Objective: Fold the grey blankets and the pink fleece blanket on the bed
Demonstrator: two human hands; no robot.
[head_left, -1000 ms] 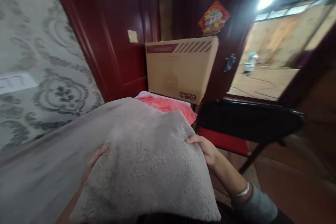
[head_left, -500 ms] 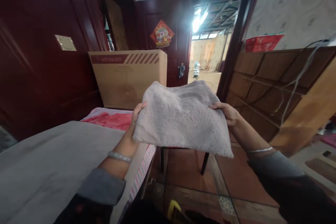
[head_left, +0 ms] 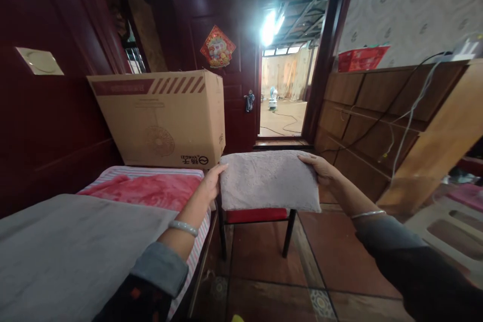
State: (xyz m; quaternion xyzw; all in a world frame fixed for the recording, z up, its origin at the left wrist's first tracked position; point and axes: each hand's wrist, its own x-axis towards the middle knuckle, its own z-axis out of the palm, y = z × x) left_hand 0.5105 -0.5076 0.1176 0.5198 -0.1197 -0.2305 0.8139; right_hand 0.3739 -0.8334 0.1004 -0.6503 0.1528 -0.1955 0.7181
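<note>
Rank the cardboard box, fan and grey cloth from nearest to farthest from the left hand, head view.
1. Grey cloth: its left edge in the left hand.
2. Cardboard box: ahead, on the left.
3. Fan: farthest, through the open doorway.

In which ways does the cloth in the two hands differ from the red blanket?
The cloth is grey, while the blanket is red. The left hand and right hand hold the cloth's upper sides, while the blanket lies on the striped sheet. Both look soft.

a white lamp [head_left: 269,27] glares in the background, the foreground dimmer and stretched toward the edges.
</note>
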